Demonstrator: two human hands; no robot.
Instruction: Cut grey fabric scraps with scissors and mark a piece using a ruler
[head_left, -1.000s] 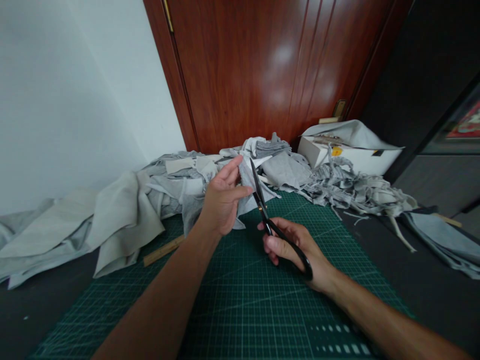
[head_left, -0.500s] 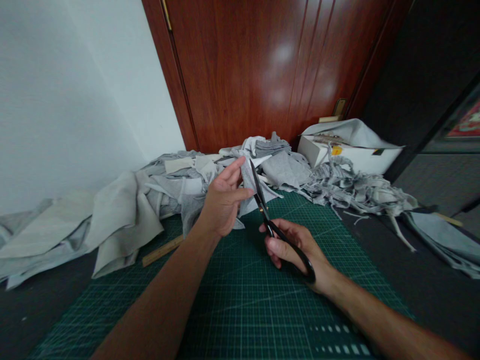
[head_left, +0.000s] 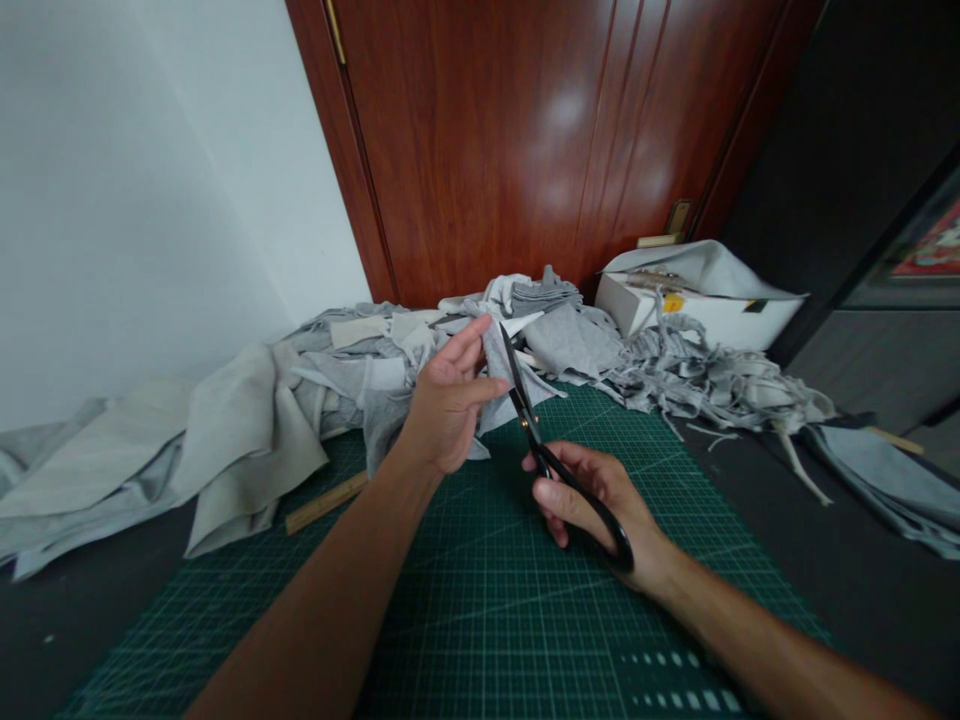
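My left hand point(head_left: 454, 400) holds a piece of grey fabric point(head_left: 496, 360) between thumb and fingers, above the green cutting mat point(head_left: 495, 590). Wrapped around the black handles of a pair of scissors point(head_left: 534, 430) is my right hand point(head_left: 589, 495). The scissors point up and away, their blades close together along the right edge of the held fabric, near my left thumb. Whether the blades have cloth between them I cannot tell. Part of the fabric is hidden behind my left fingers.
Heaped grey and cream fabric pieces point(head_left: 240, 430) line the wall and door point(head_left: 480, 150). A wooden ruler point(head_left: 326, 500) lies on the mat at left. To the right are a white box point(head_left: 697, 310), a tangle of fabric strips point(head_left: 705, 370) and folded grey cloth point(head_left: 892, 475).
My right hand and the scissors have shifted very slightly down and to the right. My left hand stays on the fabric, almost still.
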